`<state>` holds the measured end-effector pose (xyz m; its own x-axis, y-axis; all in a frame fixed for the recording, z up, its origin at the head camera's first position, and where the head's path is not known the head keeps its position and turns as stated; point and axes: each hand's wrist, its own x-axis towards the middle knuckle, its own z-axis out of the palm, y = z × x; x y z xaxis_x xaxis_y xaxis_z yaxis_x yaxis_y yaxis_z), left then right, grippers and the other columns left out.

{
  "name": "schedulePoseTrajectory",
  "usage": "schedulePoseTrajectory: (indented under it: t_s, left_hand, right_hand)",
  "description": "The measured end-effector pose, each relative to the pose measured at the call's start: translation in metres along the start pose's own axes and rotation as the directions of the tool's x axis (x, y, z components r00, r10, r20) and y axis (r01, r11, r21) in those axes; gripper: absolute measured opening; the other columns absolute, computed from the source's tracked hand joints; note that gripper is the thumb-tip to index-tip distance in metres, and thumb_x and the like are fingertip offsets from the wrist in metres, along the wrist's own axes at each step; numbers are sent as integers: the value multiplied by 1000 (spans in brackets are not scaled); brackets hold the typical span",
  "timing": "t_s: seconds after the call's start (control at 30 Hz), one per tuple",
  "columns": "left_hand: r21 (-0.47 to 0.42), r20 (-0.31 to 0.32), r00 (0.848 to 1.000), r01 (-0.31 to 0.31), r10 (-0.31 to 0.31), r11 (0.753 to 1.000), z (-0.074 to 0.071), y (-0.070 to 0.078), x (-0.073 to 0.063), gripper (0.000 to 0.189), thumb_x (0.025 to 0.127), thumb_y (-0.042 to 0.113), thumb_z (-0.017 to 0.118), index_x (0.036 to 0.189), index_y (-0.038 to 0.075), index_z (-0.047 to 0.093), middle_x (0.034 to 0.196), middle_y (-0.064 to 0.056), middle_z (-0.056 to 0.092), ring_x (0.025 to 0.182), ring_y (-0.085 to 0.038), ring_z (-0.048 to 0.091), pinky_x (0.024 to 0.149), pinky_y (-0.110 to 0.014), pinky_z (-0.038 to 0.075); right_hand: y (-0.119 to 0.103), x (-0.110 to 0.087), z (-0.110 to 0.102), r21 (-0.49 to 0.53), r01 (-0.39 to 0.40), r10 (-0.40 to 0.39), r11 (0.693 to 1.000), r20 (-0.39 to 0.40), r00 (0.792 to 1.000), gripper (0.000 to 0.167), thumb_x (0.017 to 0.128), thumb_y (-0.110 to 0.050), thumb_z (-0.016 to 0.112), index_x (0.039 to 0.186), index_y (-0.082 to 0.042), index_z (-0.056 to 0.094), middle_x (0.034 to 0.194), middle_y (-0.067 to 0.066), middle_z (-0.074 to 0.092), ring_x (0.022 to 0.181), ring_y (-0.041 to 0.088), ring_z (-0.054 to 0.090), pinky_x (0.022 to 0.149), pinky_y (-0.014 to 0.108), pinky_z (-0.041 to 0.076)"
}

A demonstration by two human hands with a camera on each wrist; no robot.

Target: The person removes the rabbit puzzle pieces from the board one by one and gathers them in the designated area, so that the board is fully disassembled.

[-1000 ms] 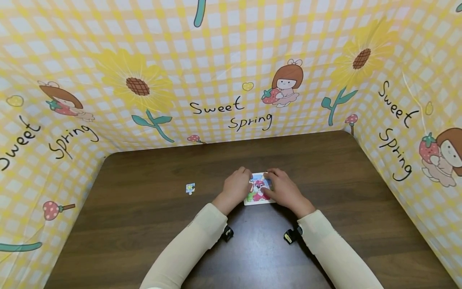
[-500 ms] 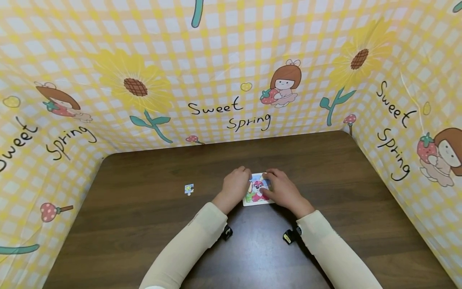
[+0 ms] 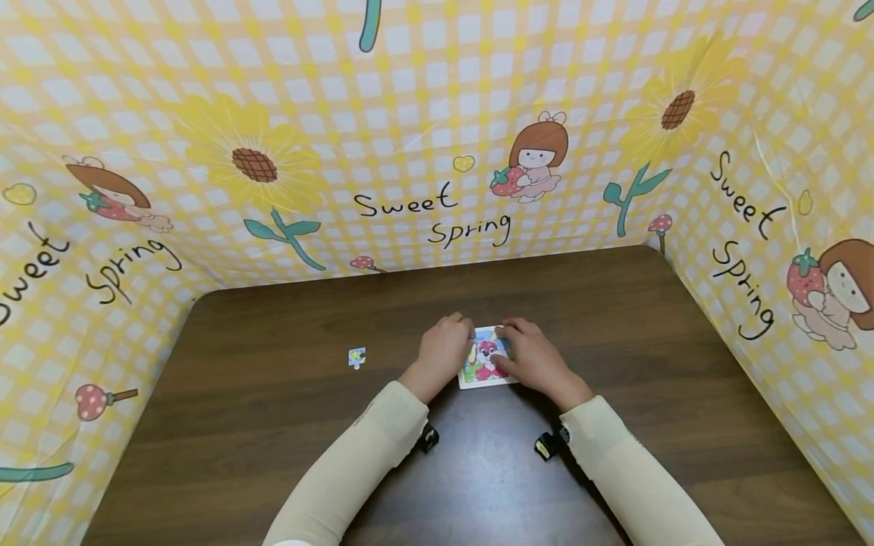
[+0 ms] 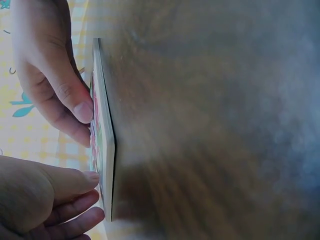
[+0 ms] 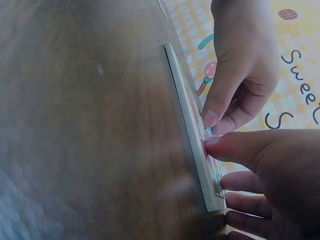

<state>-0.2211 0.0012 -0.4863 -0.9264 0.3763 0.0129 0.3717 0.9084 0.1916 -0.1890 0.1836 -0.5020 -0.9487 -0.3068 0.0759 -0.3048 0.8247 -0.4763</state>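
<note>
Puzzle seen once from above, twice from close.
The head camera looks forward and down over the puzzle from well off; the left wrist camera and right wrist camera, rolled sideways, face it nearly edge-on from low over the surface. All three share the puzzle, left hand, right hand and patterned cloth beyond it.

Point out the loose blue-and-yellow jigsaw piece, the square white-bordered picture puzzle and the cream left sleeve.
Loose blue-and-yellow jigsaw piece (image 3: 356, 357), head view: centre of its face.
Square white-bordered picture puzzle (image 3: 485, 370), head view: pink printed figure.
Cream left sleeve (image 3: 351, 464), head view: forearm part.
</note>
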Motion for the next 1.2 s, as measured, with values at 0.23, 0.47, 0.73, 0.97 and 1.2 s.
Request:
schedulePoseTrajectory:
  t_s: [0.23, 0.47, 0.73, 0.97, 1.2]
  left_hand:
    - [-7, -83, 996, -34, 33, 999, 0, -8, -2, 7, 92, 18, 65, 89, 13, 68, 94, -2, 62, 85, -19, 63, 68, -37, 55]
    - [-49, -78, 997, -7, 3, 999, -2, -18, -4, 7, 93, 17, 65, 93, 12, 70, 94, -2, 60, 81, -19, 63, 69, -38, 54]
    - [-112, -66, 996, 59, -67, 992, -12, -47, -16, 6, 93, 18, 66, 94, 13, 70, 93, -2, 60, 82, -18, 61, 71, -38, 53]
    - [-133, -91, 990, 94, -107, 987, -20, -82, -37, 5, 90, 15, 70, 93, 11, 70, 91, -2, 61, 82, -21, 62, 72, -40, 52]
    - [-158, -81, 988, 119, -133, 980, -28, -108, -59, 5, 91, 15, 69, 94, 11, 70, 95, -4, 63, 85, -22, 62, 72, -41, 53]
  right_hand:
    - [1, 0, 1, -15, 26, -26, 1000, -6, 1000, 54, 88, -32, 72, 131, -2, 59, 137, 16, 50, 125, 35, 45, 100, 49, 41]
    - [2, 1, 1, -14, 19, -19, 1000, -9, 1000, 54, 88, -33, 72, 131, -2, 59, 137, 16, 49, 125, 35, 45, 100, 49, 41]
    - [1, 0, 1, -5, 2, -2, 1000, -5, 1000, 56, 88, -34, 72, 133, -4, 58, 139, 15, 48, 128, 34, 43, 101, 50, 41]
    - [1, -1, 0, 4, 9, -9, 1000, -6, 1000, 55, 88, -33, 72, 132, -3, 59, 139, 16, 48, 128, 34, 43, 100, 50, 41]
    - [0, -1, 2, -1, 3, -3, 1000, -1, 1000, 55, 88, -33, 71, 133, -3, 58, 140, 16, 47, 128, 34, 43, 101, 51, 41]
